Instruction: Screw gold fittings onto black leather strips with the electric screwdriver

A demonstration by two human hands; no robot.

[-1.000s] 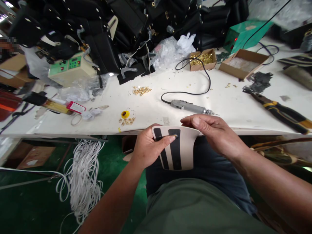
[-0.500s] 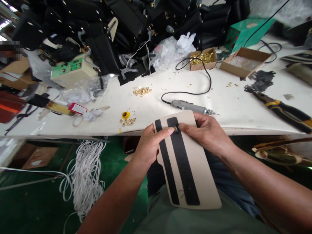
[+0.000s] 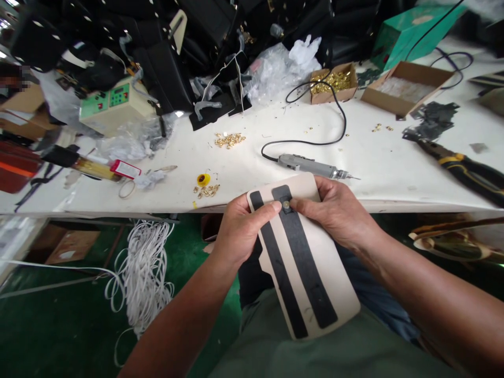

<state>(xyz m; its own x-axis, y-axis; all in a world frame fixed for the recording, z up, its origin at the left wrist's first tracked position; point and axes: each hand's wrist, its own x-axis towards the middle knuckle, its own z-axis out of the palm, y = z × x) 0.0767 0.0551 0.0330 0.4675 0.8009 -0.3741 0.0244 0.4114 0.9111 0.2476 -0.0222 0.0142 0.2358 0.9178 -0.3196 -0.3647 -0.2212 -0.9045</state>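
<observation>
Both hands hold a beige panel (image 3: 334, 278) with two black strips, tilted over my lap at the table's front edge. My left hand (image 3: 240, 231) grips its upper left side, the thumb lying on the face and the fingers behind. On the upper right side, my right hand (image 3: 338, 210) closes the same way. Between the two thumb tips sits a small round metal fitting (image 3: 286, 205) on the wider black strip. Just beyond the panel lies a grey electric screwdriver (image 3: 307, 166) on the table. The fingers behind the panel are hidden.
Small gold fittings lie in piles (image 3: 229, 140) near a yellow ring (image 3: 203, 180). Farther back stand a box of gold pieces (image 3: 334, 84) and an open carton (image 3: 407, 89). Black-and-yellow pliers (image 3: 464, 170) lie at right. White cord (image 3: 145, 278) hangs below the table's left side.
The panel's lower end has swung slightly to the right, and its tilt has changed a little. Both thumbs stay beside the metal fitting. The view has shifted slightly.
</observation>
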